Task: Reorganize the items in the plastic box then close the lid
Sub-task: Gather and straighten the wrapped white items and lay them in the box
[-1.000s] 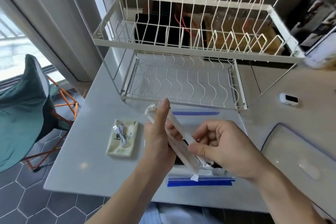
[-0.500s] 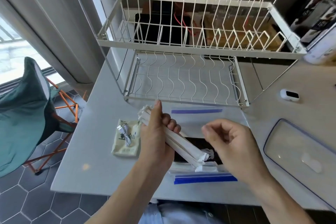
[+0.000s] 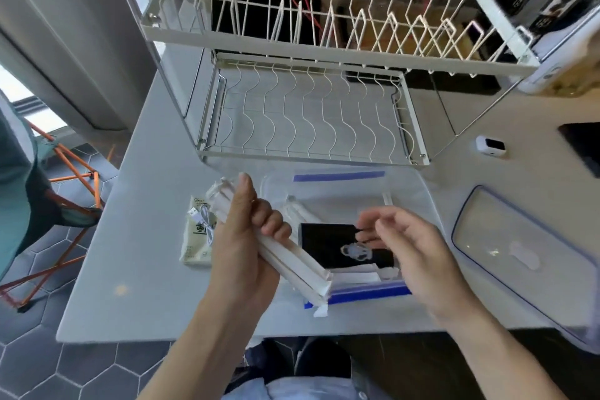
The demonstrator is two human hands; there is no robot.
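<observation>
I see the clear box (image 3: pixel 276 180) open on the grey table (image 3: pixel 156 269), just in front of the wire rack (image 3: pixel 308 114). Blue strips run along its far and near rims. Inside lie a black card (image 3: pixel 328 243) with a small pale figure printed on it, plus a few white paper-wrapped sticks (image 3: pixel 354 276) near the front edge. My left hand (image 3: pixel 240 243) grasps a bundle (image 3: pixel 292 263) of similar white sticks, fingers curled round it, held slantwise over the box's left side. My right hand (image 3: pixel 412 250) hovers over the box's right side, fingers loosely bent, holding nothing. The lid (image 3: pixel 519 256) lies flat to the right, apart from the box. Left of the box sits a beige packet (image 3: pixel 196 247) with a white cable (image 3: pixel 206 221) on it; its print is too blurred to read. Hexagonal dark tiles cover the floor (image 3: pixel 48 364).
</observation>
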